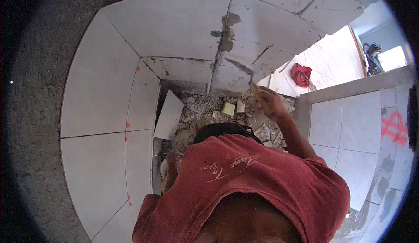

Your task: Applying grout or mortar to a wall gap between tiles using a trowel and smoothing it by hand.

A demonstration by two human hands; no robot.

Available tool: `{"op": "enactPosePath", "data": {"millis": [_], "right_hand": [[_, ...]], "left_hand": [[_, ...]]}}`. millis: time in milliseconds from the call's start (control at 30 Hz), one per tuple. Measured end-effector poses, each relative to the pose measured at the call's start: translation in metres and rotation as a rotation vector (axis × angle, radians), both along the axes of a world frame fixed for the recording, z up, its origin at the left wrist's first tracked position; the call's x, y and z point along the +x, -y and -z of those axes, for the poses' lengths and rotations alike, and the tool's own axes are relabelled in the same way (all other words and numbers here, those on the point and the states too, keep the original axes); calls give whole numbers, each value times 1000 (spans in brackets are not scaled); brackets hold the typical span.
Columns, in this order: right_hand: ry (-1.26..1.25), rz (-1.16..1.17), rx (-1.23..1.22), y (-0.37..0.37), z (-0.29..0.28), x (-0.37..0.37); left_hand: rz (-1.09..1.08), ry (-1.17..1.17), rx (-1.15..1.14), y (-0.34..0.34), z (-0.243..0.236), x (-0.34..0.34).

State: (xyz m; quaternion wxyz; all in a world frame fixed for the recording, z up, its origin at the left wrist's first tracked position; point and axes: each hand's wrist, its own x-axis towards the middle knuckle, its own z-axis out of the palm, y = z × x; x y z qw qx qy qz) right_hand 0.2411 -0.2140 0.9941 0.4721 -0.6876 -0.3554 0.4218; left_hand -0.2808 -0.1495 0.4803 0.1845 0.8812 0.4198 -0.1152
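My right hand (pixel 270 103) is closed around the yellowish handle of a tool (pixel 255 92), perhaps a trowel; its blurred blade reaches toward the white tiled surface (pixel 251 42) with grey mortar patches. My left hand (pixel 171 166) is low at left, mostly hidden by my red shirt, near a round container (pixel 185 140); its fingers are hard to make out. Beyond my dark waistband lie rubble (pixel 196 107), a small pale-yellow block (pixel 228 108) and broken tile pieces (pixel 264 134). A white tile (pixel 168 114) leans at left of the rubble.
White tiled panels (pixel 96 94) stand at left, others (pixel 358 116) at right with a concrete edge (pixel 336 88) and red painted mark (pixel 393 127). Through an opening at top right are a red cloth (pixel 301 75) and a motorbike (pixel 373 57). Rough grey concrete (pixel 39 112) borders the far left.
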Motion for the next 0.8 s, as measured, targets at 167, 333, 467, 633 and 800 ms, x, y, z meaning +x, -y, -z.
{"op": "enactPosePath", "data": {"millis": [167,333,467,633,800], "right_hand": [[-577,306,-7,-42,41,-3],[277,45,280,-48,69,12],[-563,286,104,-55,6,-6],[-462,263,109,-53,-36,-2],[-538,253,153,-33,-64,-28]], "left_hand": [[4,67,8,-19,-8,-5],[-24,171,-5,-59,-15,0],[-27,210,-3,-70,-15,-1],[-12,125,6,-54,-9,-1],[-31,70,31,-21,2,-19]]}}
